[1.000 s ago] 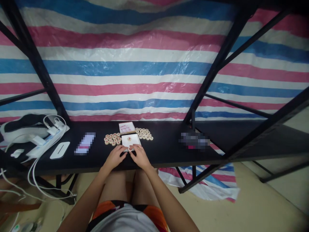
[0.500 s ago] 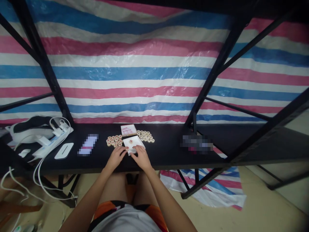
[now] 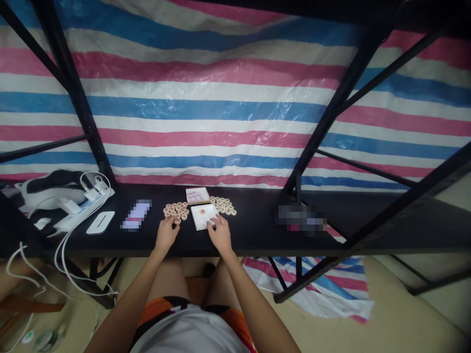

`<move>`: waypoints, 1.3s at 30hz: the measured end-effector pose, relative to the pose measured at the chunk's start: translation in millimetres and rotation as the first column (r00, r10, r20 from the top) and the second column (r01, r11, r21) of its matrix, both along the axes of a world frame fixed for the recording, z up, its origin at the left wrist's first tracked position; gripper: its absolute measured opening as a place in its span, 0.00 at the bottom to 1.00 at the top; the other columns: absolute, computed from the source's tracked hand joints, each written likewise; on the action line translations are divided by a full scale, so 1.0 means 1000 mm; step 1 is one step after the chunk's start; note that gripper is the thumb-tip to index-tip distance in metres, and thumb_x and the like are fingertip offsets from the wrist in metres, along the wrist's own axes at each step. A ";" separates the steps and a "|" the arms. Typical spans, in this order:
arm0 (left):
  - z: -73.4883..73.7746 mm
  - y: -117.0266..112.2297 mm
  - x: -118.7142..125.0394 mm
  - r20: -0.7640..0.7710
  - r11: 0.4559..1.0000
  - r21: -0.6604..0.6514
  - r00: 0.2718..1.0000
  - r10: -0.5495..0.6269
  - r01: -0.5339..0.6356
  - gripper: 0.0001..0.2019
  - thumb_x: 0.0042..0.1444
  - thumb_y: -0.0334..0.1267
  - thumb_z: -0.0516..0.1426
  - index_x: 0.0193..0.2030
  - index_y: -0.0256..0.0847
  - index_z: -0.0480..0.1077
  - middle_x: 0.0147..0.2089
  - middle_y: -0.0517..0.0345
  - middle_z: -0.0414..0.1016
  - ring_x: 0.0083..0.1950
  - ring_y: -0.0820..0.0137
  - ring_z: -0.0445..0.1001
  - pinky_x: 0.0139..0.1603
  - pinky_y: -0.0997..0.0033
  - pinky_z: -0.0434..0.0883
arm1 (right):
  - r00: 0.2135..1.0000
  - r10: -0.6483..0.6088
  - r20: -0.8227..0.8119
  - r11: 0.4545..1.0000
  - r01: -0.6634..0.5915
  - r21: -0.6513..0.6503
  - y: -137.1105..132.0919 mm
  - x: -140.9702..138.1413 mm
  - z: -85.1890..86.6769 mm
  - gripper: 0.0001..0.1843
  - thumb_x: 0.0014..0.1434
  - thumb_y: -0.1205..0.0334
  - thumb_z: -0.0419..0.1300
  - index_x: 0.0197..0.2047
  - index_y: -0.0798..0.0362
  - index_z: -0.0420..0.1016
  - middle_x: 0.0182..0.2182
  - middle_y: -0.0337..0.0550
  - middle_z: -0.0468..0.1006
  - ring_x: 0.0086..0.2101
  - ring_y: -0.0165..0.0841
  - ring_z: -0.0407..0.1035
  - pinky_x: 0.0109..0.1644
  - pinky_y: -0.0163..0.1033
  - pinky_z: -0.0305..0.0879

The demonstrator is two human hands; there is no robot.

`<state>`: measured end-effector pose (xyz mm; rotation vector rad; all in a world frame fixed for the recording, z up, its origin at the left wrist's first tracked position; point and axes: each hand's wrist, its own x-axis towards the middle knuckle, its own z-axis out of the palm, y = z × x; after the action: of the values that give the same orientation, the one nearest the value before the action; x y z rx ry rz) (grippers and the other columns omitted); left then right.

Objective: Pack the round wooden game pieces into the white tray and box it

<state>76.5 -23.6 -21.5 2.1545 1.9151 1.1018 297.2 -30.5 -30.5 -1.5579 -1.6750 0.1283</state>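
Note:
Around a Chinese chess piece (image 3: 177, 221) my left hand (image 3: 167, 237) is closed, at the near edge of a cluster of red-marked Chinese chess pieces (image 3: 175, 209). My right hand (image 3: 221, 236) grips the right side of a shallow white box (image 3: 199, 224), its thumb at the near right corner and its fingers by the right wall. One red-marked piece (image 3: 202, 212) lies inside that box. A second cluster, of dark-marked pieces (image 3: 224, 206), sits on the black table beyond my right fingers.
Behind the white box stands a printed box part (image 3: 197, 195). Left on the black table (image 3: 257, 230) are a blurred phone (image 3: 137, 215), a white flat device (image 3: 100, 222) and a power strip (image 3: 86, 206) with cables. A blurred dark item (image 3: 300, 218) lies right, near the metal frame (image 3: 312, 147).
My left hand has moved left with a piece, away from the white box to the red-marked cluster. My right hand has shifted slightly right, and the box now sits less turned.

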 end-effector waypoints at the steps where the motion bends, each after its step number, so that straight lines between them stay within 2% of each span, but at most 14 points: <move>1: 0.001 -0.001 0.001 0.002 1.000 -0.002 1.000 0.006 -0.006 0.09 0.53 0.32 0.54 0.40 0.40 0.71 0.39 0.52 0.74 0.40 0.64 0.71 0.45 0.64 0.67 | 1.000 0.003 0.004 1.000 -0.003 -0.003 0.000 0.000 0.000 0.14 0.59 0.58 0.53 0.43 0.53 0.77 0.52 0.52 0.69 0.53 0.41 0.61 0.55 0.46 0.59; 4: 0.006 -0.009 0.004 -0.073 0.994 -0.011 0.991 0.112 -0.113 0.08 0.54 0.35 0.54 0.40 0.41 0.71 0.39 0.52 0.74 0.41 0.62 0.70 0.44 0.64 0.66 | 1.000 0.005 0.016 1.000 -0.005 -0.005 -0.002 0.001 -0.002 0.14 0.58 0.62 0.53 0.43 0.53 0.76 0.51 0.51 0.70 0.52 0.40 0.61 0.54 0.45 0.60; 8: 0.011 -0.018 0.011 -0.291 0.943 0.032 0.900 0.325 -0.331 0.11 0.56 0.38 0.52 0.43 0.40 0.71 0.38 0.47 0.72 0.43 0.57 0.68 0.43 0.59 0.63 | 0.996 0.002 0.085 1.000 -0.004 0.025 -0.003 0.000 0.004 0.12 0.57 0.62 0.54 0.41 0.53 0.76 0.46 0.50 0.73 0.48 0.40 0.62 0.52 0.45 0.58; 12: 0.012 -0.019 0.014 -0.298 0.941 0.004 0.898 0.324 -0.338 0.15 0.57 0.38 0.50 0.49 0.38 0.69 0.40 0.45 0.72 0.44 0.56 0.68 0.43 0.59 0.62 | 0.972 0.047 0.230 0.999 -0.048 -0.002 0.017 -0.006 0.025 0.12 0.58 0.64 0.53 0.42 0.53 0.75 0.42 0.49 0.73 0.45 0.40 0.63 0.51 0.43 0.57; 14: 0.011 -0.018 0.012 -0.276 0.944 -0.009 0.908 0.314 -0.329 0.17 0.56 0.37 0.50 0.52 0.37 0.67 0.41 0.44 0.72 0.45 0.54 0.67 0.44 0.57 0.62 | 0.939 0.180 0.293 0.983 -0.157 -0.100 0.036 -0.012 0.035 0.13 0.58 0.64 0.53 0.44 0.52 0.74 0.41 0.48 0.74 0.42 0.37 0.65 0.49 0.40 0.59; 18: 0.010 -0.017 0.009 -0.231 0.971 0.051 0.943 0.240 -0.234 0.18 0.57 0.36 0.50 0.54 0.36 0.65 0.41 0.46 0.72 0.46 0.55 0.66 0.50 0.54 0.61 | 0.896 0.242 0.373 0.956 -0.155 -0.249 0.072 -0.024 0.043 0.16 0.55 0.70 0.54 0.47 0.54 0.73 0.45 0.51 0.73 0.43 0.37 0.67 0.46 0.39 0.60; 21: 0.010 -0.020 0.017 -0.194 0.995 0.102 0.981 0.027 -0.007 0.15 0.58 0.33 0.48 0.51 0.40 0.68 0.44 0.49 0.71 0.47 0.59 0.67 0.49 0.60 0.63 | 0.897 0.262 0.355 0.942 -0.157 -0.298 0.084 -0.026 0.041 0.14 0.54 0.74 0.52 0.41 0.56 0.74 0.38 0.51 0.75 0.39 0.35 0.69 0.44 0.37 0.61; 24: 0.010 -0.022 0.037 -0.179 0.966 0.105 0.960 -0.216 0.237 0.15 0.59 0.32 0.47 0.51 0.42 0.68 0.49 0.50 0.68 0.46 0.66 0.69 0.47 0.68 0.66 | 0.912 0.249 0.327 0.948 -0.160 -0.276 0.079 -0.019 0.041 0.12 0.54 0.73 0.53 0.41 0.56 0.73 0.39 0.50 0.74 0.38 0.34 0.68 0.44 0.36 0.61; 26: 0.009 -0.021 0.051 -0.221 0.943 0.068 0.926 -0.305 0.326 0.15 0.60 0.34 0.48 0.51 0.43 0.68 0.51 0.50 0.67 0.45 0.66 0.69 0.47 0.67 0.67 | 0.936 0.210 0.284 0.963 -0.148 -0.224 0.065 -0.010 0.041 0.12 0.55 0.69 0.53 0.43 0.56 0.71 0.41 0.49 0.73 0.39 0.34 0.68 0.45 0.36 0.61; 27: 0.009 -0.020 0.057 -0.258 0.934 0.032 0.906 -0.336 0.356 0.14 0.60 0.35 0.49 0.51 0.43 0.69 0.49 0.51 0.69 0.45 0.65 0.69 0.47 0.66 0.66 | 0.962 0.182 0.204 0.977 -0.154 -0.147 0.055 -0.005 0.040 0.11 0.55 0.67 0.54 0.42 0.55 0.71 0.40 0.48 0.73 0.40 0.34 0.67 0.46 0.37 0.61; 29: 0.008 -0.016 0.062 -0.309 0.926 -0.034 0.877 -0.367 0.376 0.13 0.59 0.38 0.51 0.49 0.43 0.69 0.44 0.52 0.71 0.46 0.63 0.69 0.48 0.63 0.66 | 0.982 0.181 0.053 0.983 -0.181 -0.004 0.031 0.004 0.035 0.10 0.55 0.66 0.53 0.41 0.54 0.70 0.38 0.46 0.72 0.39 0.34 0.66 0.46 0.37 0.62; 31: 0.005 -0.011 0.062 -0.300 0.929 -0.056 0.881 -0.365 0.366 0.12 0.59 0.38 0.52 0.48 0.43 0.69 0.43 0.53 0.71 0.47 0.63 0.68 0.49 0.61 0.65 | 0.949 0.315 -0.015 0.947 -0.313 0.070 0.007 0.009 0.026 0.10 0.56 0.65 0.52 0.41 0.53 0.69 0.39 0.44 0.71 0.38 0.32 0.67 0.46 0.36 0.62; 34: 0.000 -0.003 0.056 -0.159 0.946 -0.020 0.933 -0.324 0.325 0.12 0.58 0.35 0.53 0.48 0.42 0.69 0.50 0.50 0.67 0.50 0.63 0.68 0.51 0.62 0.66 | 0.874 0.486 0.013 0.873 -0.486 0.027 -0.016 0.007 0.013 0.08 0.55 0.65 0.53 0.39 0.51 0.71 0.37 0.42 0.71 0.36 0.31 0.67 0.44 0.35 0.63; 39: -0.002 -0.003 0.051 0.066 0.952 -0.007 0.950 -0.304 0.305 0.14 0.55 0.32 0.53 0.48 0.41 0.69 0.52 0.50 0.62 0.45 0.67 0.71 0.48 0.66 0.69 | 0.918 0.394 -0.039 0.916 -0.396 -0.070 -0.011 0.004 0.001 0.08 0.55 0.65 0.54 0.39 0.52 0.71 0.34 0.40 0.72 0.29 0.30 0.65 0.39 0.36 0.63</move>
<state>127.3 -26.6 -23.3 2.2745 1.4914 1.0749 301.0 -41.2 -29.0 -1.2446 -1.9683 0.4245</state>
